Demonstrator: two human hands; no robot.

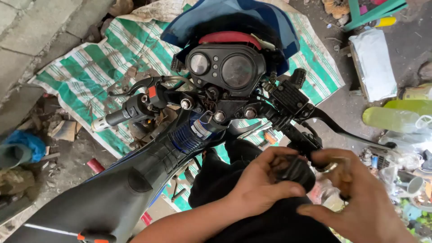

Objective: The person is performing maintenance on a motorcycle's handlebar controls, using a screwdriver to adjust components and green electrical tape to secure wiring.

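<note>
Both hands, left hand [258, 182] and right hand [360, 198], clasp the black throttle grip [294, 171] (motorcycle handlebar).

One motorcycle [180, 144] stands on one green-striped sheet [99, 67]. Its cluster shows two round gauges [220, 67]. Two levers [135, 85] flank it. Beyond the fingers [288, 157], two hands close around one black grip [297, 173].

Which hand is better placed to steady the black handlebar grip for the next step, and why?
Left. The left hand already wraps the black handlebar grip, thumb across it; the right hand pinches a small, blurred tool beside it.
</note>
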